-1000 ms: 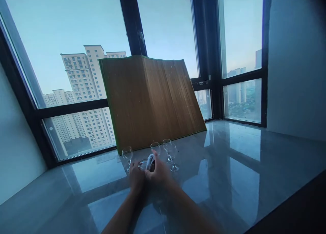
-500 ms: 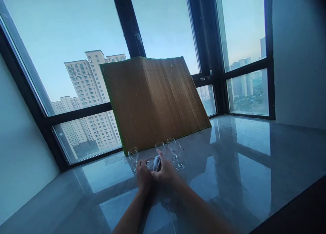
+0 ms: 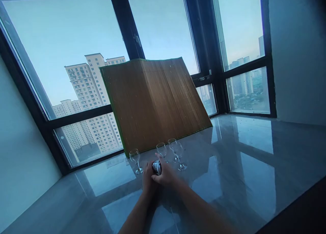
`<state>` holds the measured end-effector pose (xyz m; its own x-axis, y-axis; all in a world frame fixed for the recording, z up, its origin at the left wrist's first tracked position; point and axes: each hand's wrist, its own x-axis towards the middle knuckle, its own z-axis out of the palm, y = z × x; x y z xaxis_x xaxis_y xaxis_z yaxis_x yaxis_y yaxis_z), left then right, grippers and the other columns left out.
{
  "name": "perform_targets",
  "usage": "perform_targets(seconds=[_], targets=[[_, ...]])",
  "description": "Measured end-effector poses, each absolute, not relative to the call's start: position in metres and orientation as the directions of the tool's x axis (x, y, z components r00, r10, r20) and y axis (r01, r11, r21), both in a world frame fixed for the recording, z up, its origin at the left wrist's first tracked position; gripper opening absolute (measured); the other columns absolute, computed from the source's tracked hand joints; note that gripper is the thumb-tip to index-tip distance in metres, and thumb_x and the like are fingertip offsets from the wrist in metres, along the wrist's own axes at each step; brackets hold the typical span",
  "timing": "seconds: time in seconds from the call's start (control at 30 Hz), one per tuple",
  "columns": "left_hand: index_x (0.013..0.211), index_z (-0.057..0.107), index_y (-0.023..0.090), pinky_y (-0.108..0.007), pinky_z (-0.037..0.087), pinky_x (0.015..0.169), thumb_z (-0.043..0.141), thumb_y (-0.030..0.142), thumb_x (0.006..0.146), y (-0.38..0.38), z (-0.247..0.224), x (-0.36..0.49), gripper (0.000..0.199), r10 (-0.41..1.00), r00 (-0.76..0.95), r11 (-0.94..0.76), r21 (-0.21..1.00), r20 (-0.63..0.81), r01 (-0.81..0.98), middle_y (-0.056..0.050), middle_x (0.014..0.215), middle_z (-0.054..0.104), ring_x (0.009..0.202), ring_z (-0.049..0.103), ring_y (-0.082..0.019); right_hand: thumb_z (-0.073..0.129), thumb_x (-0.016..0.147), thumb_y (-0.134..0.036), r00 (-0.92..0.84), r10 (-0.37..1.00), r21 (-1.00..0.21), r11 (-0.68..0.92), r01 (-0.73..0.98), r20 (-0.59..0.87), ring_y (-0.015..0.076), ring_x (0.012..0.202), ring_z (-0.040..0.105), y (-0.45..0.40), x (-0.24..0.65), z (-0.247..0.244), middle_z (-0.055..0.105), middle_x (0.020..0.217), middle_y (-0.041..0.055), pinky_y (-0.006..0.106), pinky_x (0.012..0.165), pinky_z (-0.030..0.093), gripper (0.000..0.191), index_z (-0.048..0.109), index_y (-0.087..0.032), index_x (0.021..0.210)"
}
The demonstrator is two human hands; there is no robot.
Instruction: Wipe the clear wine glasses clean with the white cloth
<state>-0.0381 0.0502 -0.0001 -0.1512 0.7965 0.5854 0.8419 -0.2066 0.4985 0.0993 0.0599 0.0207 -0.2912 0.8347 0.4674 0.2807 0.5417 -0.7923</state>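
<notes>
My left hand (image 3: 149,176) and my right hand (image 3: 165,173) meet low over the glossy surface. Both are closed around a small glass (image 3: 157,167), whose shape is mostly covered by the fingers. A greyish-white patch shows with it; whether that is cloth or reflection I cannot tell. Just beyond the left hand a stemmed wine glass (image 3: 134,156) stands upright. Behind the right hand is another wine glass (image 3: 161,148), its lower part partly hidden. Two more stand to its right, a rear glass (image 3: 172,144) and a nearer glass (image 3: 179,152), overlapping in view.
A large brown board or mat (image 3: 158,101) with green edging leans against the dark window frame (image 3: 221,91) behind the glasses. The shiny grey sill (image 3: 229,179) spreads to both sides, reflecting the windows. A pale wall (image 3: 297,74) bounds the right.
My left hand has shifted slightly right, closer to the right hand, and covers more of the held glass. The foot of the left wine glass now shows. The view has tilted slightly.
</notes>
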Motion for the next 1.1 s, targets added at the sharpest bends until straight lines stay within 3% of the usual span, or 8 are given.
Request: perform_targets(seconds=[0.1,0.23,0.33,0.43,0.6,0.83,0.93,1.1], targets=[[0.106,0.064,0.019,-0.034,0.049,0.08,0.06,0.02,0.081,0.051,-0.004,-0.039,0.025,0.793,-0.162,-0.233,0.539,0.587,0.81,-0.01,0.103,0.063,0.092,0.061,-0.023,0.075,0.071,-0.025,-0.335,0.815,-0.79,0.56,0.248,0.472,0.0276,0.1,0.071,0.061,0.098,0.018,0.074,0.109,0.0075,0.037,0.089,0.052,0.08,0.049,-0.024,0.146],[0.124,0.059,0.019,-0.037,0.051,0.09,0.06,0.02,0.082,0.053,-0.01,-0.038,0.041,0.762,-0.24,-0.213,0.583,0.601,0.784,-0.015,0.126,0.06,0.113,0.06,-0.027,0.069,0.08,-0.03,-0.296,0.835,-0.803,0.538,0.257,0.465,0.0284,0.105,0.07,0.06,0.097,0.019,0.074,0.114,0.0104,0.04,0.092,0.051,0.075,0.043,-0.022,0.15],[0.131,0.054,0.019,-0.04,0.051,0.095,0.059,0.022,0.085,0.053,-0.01,-0.035,0.047,0.776,-0.228,-0.176,0.549,0.588,0.817,-0.017,0.136,0.055,0.12,0.057,-0.028,0.065,0.085,-0.031,-0.265,0.833,-0.799,0.546,0.253,0.485,0.0276,0.114,0.067,0.059,0.098,0.022,0.07,0.127,0.0114,0.04,0.099,0.048,0.069,0.044,-0.024,0.15],[0.134,0.053,0.02,-0.042,0.051,0.098,0.061,0.023,0.085,0.051,-0.006,-0.031,0.05,0.791,-0.143,-0.217,0.492,0.595,0.843,-0.016,0.135,0.055,0.123,0.055,-0.029,0.063,0.086,-0.029,-0.267,0.84,-0.805,0.534,0.259,0.472,0.0271,0.113,0.067,0.058,0.098,0.025,0.071,0.126,0.0108,0.039,0.098,0.048,0.067,0.043,-0.025,0.15],[0.14,0.049,0.024,-0.043,0.052,0.096,0.063,0.026,0.086,0.048,-0.004,-0.028,0.055,0.795,-0.021,-0.313,0.44,0.606,0.842,-0.015,0.134,0.055,0.116,0.058,-0.027,0.061,0.078,-0.018,-0.279,0.834,-0.799,0.542,0.261,0.475,0.0272,0.114,0.067,0.058,0.098,0.022,0.07,0.128,0.0114,0.037,0.099,0.047,0.076,0.041,-0.023,0.151],[0.137,0.047,0.024,-0.042,0.054,0.089,0.061,0.026,0.087,0.042,-0.002,-0.025,0.052,0.751,-0.101,-0.31,0.483,0.653,0.819,-0.014,0.128,0.055,0.109,0.062,-0.026,0.055,0.069,-0.009,-0.236,0.846,-0.839,0.52,0.159,0.479,0.0235,0.101,0.068,0.061,0.096,0.022,0.072,0.115,0.0078,0.035,0.093,0.05,0.08,0.045,-0.022,0.147],[0.134,0.049,0.023,-0.041,0.053,0.088,0.062,0.027,0.087,0.041,0.001,-0.022,0.049,0.752,-0.1,-0.293,0.466,0.651,0.835,-0.013,0.126,0.055,0.11,0.062,-0.026,0.053,0.066,-0.008,-0.214,0.873,-0.885,0.461,0.067,0.438,0.021,0.087,0.067,0.064,0.097,0.027,0.072,0.1,0.0049,0.031,0.084,0.051,0.077,0.05,-0.021,0.142],[0.138,0.045,0.025,-0.044,0.053,0.093,0.063,0.018,0.083,0.046,-0.002,-0.025,0.058,0.649,-0.102,-0.346,0.412,0.754,0.843,-0.013,0.127,0.054,0.113,0.06,-0.027,0.052,0.056,-0.013,-0.208,0.886,-0.899,0.364,-0.244,0.415,0.021,0.086,0.062,0.067,0.1,0.035,0.067,0.104,0.0058,0.031,0.079,0.05,0.071,0.058,-0.019,0.126]])
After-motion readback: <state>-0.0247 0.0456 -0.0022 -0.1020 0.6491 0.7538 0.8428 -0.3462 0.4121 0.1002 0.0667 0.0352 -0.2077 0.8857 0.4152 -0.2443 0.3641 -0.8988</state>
